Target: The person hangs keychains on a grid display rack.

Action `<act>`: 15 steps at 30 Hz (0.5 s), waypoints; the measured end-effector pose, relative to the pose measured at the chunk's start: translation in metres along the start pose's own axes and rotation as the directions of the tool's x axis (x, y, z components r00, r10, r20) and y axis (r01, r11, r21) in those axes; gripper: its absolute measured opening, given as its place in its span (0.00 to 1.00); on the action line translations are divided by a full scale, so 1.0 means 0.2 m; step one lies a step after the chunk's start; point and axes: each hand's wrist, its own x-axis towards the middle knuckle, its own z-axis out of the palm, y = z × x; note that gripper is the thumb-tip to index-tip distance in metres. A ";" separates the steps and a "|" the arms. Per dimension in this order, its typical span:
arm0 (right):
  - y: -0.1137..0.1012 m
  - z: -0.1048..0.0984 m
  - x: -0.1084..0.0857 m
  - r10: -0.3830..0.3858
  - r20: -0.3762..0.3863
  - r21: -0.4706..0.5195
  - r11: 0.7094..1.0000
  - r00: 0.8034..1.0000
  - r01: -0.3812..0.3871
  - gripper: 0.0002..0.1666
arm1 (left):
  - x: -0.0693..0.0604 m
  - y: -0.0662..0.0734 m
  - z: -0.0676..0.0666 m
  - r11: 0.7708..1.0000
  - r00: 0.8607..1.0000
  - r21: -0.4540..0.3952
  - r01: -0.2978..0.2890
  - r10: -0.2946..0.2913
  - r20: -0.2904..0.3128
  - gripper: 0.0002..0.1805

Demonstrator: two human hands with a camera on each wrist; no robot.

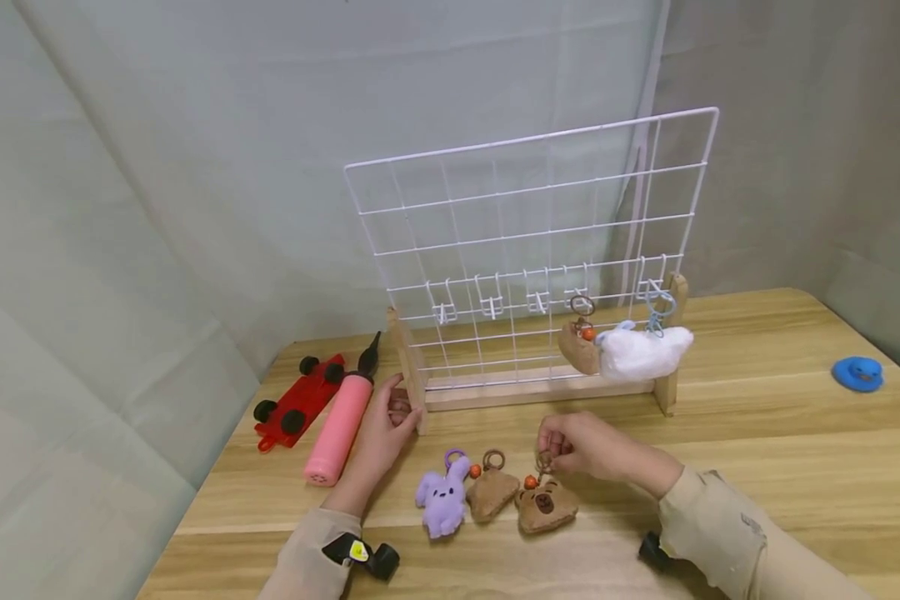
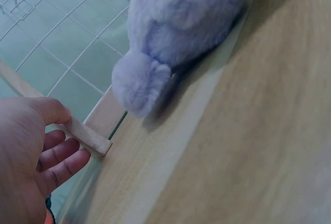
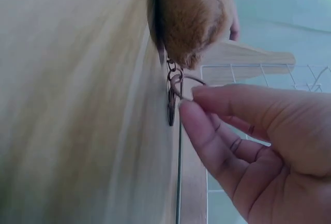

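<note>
My right hand [image 1: 588, 446] pinches the brown metal ring [image 3: 189, 81] of a brown bear plush keychain [image 1: 546, 507] between thumb and forefinger. The plush lies on the table, face up, with an orange bead by its ring. At the left end of a white wire grid rack [image 1: 450, 200], my left hand [image 1: 384, 429] grips the wooden foot [image 2: 88, 137]; its thumb presses the wood and the forefinger is partly hidden. Near the bear lie another brown plush keychain [image 1: 492, 493] and a purple bunny keychain [image 1: 444, 500].
From the rack's right-hand hooks hang a brown plush [image 1: 579, 350] and a white plush [image 1: 645, 352]; several white hooks [image 1: 491, 307] hold nothing. Left of the rack lie a pink hand pump [image 1: 341, 429] and an upturned red toy car [image 1: 303, 404]. A blue rubber duck [image 1: 858, 373] sits far right.
</note>
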 end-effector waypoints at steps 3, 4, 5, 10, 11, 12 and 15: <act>0.00 -0.01 0.00 0.006 0.010 0.029 1.000 1.000 -0.006 0.11 | 0.00 0.00 0.00 1.000 1.000 -0.001 0.000 0.000 0.000 0.34; 0.00 -0.01 0.00 0.011 0.014 0.043 0.999 1.000 -0.012 0.10 | 0.00 0.00 0.00 1.000 1.000 0.000 0.000 0.000 0.001 0.34; 0.00 -0.01 -0.01 0.016 0.017 0.052 0.999 1.000 -0.017 0.09 | 0.00 0.00 0.00 1.000 1.000 0.004 -0.001 0.001 0.001 0.34; -0.02 -0.03 -0.02 0.028 0.026 0.086 0.996 0.999 -0.030 0.07 | 0.00 0.00 0.01 0.999 1.000 0.035 0.011 -0.011 0.002 0.34; -0.02 -0.03 -0.02 0.025 0.024 0.087 0.996 0.999 -0.028 0.07 | 0.00 0.00 0.01 0.999 1.000 0.035 0.014 -0.014 0.000 0.34; -0.03 -0.04 -0.02 0.024 0.024 0.092 0.995 0.999 -0.026 0.07 | 0.00 -0.01 0.01 0.999 1.000 0.033 0.019 -0.019 -0.001 0.34; -0.04 -0.05 -0.02 0.013 0.023 0.100 0.995 1.000 -0.015 0.07 | 0.00 -0.01 0.01 0.999 1.000 0.038 0.023 -0.022 -0.008 0.35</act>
